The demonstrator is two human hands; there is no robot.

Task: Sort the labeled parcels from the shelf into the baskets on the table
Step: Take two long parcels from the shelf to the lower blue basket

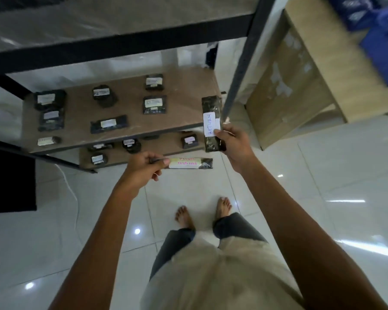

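Observation:
My right hand (234, 145) grips a long black parcel (211, 108) held upright, its white label reading RETURN. My left hand (143, 168) pinches the end of a second long black parcel (193, 163), held level, with pink writing on its white label. Both parcels hang in front of the shelf's right end, above the floor. Several small black labeled parcels lie on the brown shelf board (184, 90), among them one (154, 104) near the middle. More parcels (131, 144) sit on the lower board. No baskets are in view.
The shelf's dark metal post (244, 63) stands right beside the RETURN parcel. A light wooden cabinet (300, 74) is at the right with blue bags (381, 41) on top. A black object (9, 180) sits at the left. My bare feet stand on glossy white tiles (323, 175).

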